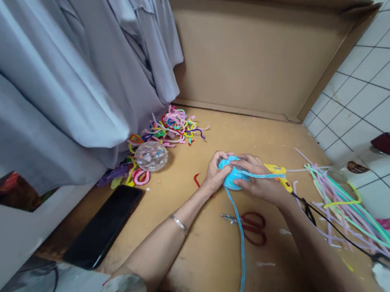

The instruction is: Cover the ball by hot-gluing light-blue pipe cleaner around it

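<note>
A ball of coiled bright blue pipe cleaner (233, 182) sits between my two hands above the table. Fingers of my left hand (217, 171) wrap around its left side, the thumb pressed on the front. On the opposite side, my right hand (259, 177) grips the ball, its fingers over the top and right. One loose blue strand (241, 247) hangs from the ball past the table's front edge. Another blue strand (259, 175) runs rightward across my right hand. Red-handled scissors (254, 229) lie below the ball, partly crossed by the hanging strand.
A yellow glue gun (280, 176) with a black cord lies right of my hands, near loose pastel pipe cleaners (342, 211). Leftward are a black phone (104, 227), a clear round dish (151, 156) and a colourful pipe-cleaner heap (173, 125). A cardboard panel (236, 55) stands behind.
</note>
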{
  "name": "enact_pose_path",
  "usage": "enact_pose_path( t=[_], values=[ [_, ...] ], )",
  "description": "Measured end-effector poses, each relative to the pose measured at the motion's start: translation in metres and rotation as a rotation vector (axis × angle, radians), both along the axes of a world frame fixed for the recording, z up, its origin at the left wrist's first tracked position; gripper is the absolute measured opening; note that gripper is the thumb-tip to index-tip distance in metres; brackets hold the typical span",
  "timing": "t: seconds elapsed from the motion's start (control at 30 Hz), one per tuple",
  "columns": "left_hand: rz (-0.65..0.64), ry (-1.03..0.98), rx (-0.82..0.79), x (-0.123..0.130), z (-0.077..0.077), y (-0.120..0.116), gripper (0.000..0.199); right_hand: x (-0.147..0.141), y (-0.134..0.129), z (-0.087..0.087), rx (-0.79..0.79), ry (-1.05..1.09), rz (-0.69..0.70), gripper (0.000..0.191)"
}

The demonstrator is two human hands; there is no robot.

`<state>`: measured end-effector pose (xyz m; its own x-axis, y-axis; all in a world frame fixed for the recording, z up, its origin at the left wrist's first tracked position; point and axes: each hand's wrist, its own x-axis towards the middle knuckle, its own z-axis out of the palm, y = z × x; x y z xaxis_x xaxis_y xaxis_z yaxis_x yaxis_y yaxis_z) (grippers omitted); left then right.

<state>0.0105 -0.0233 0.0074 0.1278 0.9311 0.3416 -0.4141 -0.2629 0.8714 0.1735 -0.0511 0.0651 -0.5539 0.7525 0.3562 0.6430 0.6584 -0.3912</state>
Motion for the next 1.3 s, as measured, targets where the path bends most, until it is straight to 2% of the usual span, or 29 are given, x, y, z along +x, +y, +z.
enact_pose_path(
  t=[0.1,0.3,0.47,0.63,0.83,1.0,1.13,1.3],
  values=[
    [0.038,0.031,0.006,0.000,0.000,0.000,0.032,0.000,0.001,-0.001,-0.007,0.003,-0.002,0.040],
    [0.166,0.176,0.034,0.000,0.008,-0.004,0.013,-0.004,0.001,0.002,0.005,0.008,-0.010,0.049],
    [0.150,0.195,0.052,0.001,0.009,-0.004,0.006,-0.005,-0.001,0.004,-0.028,0.035,-0.073,0.049],
    [0.165,0.215,0.075,0.000,0.007,-0.002,0.006,-0.003,0.000,0.002,-0.023,0.038,-0.071,0.047],
    [0.161,0.254,0.148,-0.001,0.003,0.000,0.012,-0.001,0.004,0.001,-0.038,0.024,-0.070,0.049],
    [0.146,0.356,0.240,-0.004,0.001,-0.001,0.029,0.002,0.008,0.000,-0.074,0.042,-0.096,0.054],
    [0.144,0.478,0.310,-0.008,0.000,-0.003,0.037,0.009,0.011,-0.002,-0.129,0.071,-0.086,0.059],
    [0.229,0.676,0.369,-0.009,0.001,-0.005,0.055,0.014,0.014,0.000,-0.110,0.096,-0.016,0.058]
  ],
)
